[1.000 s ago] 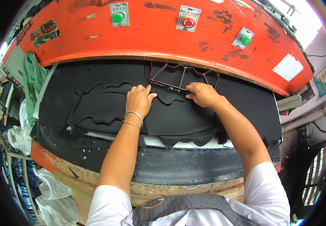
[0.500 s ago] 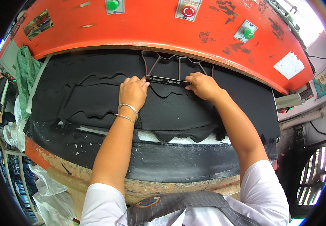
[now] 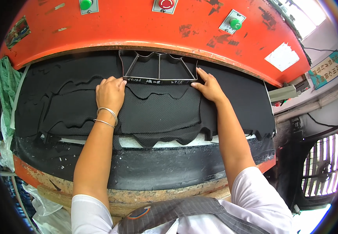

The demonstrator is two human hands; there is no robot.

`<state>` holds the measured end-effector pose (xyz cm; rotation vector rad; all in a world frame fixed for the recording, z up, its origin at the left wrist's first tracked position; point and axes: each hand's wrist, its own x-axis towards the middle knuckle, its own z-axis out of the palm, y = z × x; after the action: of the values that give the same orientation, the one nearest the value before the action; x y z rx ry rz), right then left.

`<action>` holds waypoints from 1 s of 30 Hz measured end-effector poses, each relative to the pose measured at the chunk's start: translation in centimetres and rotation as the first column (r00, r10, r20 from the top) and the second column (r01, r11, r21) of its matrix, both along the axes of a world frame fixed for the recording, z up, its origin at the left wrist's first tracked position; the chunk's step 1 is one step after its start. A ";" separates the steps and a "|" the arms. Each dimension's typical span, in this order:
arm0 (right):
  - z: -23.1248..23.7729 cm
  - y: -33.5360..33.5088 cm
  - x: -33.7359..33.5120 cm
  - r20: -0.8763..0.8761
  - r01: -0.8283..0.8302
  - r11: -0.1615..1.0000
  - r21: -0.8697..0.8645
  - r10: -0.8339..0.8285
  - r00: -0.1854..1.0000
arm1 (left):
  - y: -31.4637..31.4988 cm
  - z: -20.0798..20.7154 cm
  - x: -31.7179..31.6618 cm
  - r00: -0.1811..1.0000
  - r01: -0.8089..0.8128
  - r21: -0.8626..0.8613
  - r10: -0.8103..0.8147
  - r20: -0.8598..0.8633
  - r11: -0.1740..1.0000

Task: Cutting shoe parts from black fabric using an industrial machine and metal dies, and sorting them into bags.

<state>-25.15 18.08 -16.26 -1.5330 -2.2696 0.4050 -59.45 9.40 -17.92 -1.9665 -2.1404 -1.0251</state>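
Your left hand [image 3: 110, 94] lies palm down on the black fabric [image 3: 159, 114], fingers bent, thumb at the near left corner of the dark metal frame [image 3: 159, 66] — you can't tell from here whether it grips. Your right hand [image 3: 210, 87] is spread at the opposite near corner, thumb by the front bar, fingertips along the side. The frame sits on the fabric between your hands — its wavy far edge close to the orange machine front [image 3: 122, 33], which carries a red button [image 3: 166, 4] and two green buttons [image 3: 236, 24]
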 end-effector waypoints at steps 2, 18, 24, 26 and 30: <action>0.0 0.2 0.5 -0.010 -0.023 0.998 0.063 0.024 1.000 | 0.4 -0.1 0.3 1.000 -0.006 0.022 0.007 -0.025 1.000; -0.7 -2.9 0.6 0.002 -0.025 0.967 0.252 0.025 1.000 | -1.1 -1.0 0.0 0.999 0.035 0.069 -0.033 -0.027 0.997; -0.7 -3.4 -1.1 -0.022 -0.007 0.959 0.284 0.014 1.000 | -1.0 -0.5 -0.9 0.999 0.025 0.054 -0.023 -0.039 0.998; -0.5 -3.0 -1.1 0.001 -0.012 0.955 0.296 0.012 1.000 | -1.0 -0.1 -0.7 0.999 0.020 0.057 -0.018 -0.033 0.998; -0.2 -3.2 -0.8 0.065 -0.035 0.945 0.326 0.014 0.998 | -0.9 0.4 -0.1 1.000 0.006 -0.024 -0.007 -0.021 1.000</action>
<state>-25.99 14.90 -16.44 -1.3641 -2.2653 -0.0173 -59.56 8.51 -17.56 -1.9866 -2.1465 -0.9797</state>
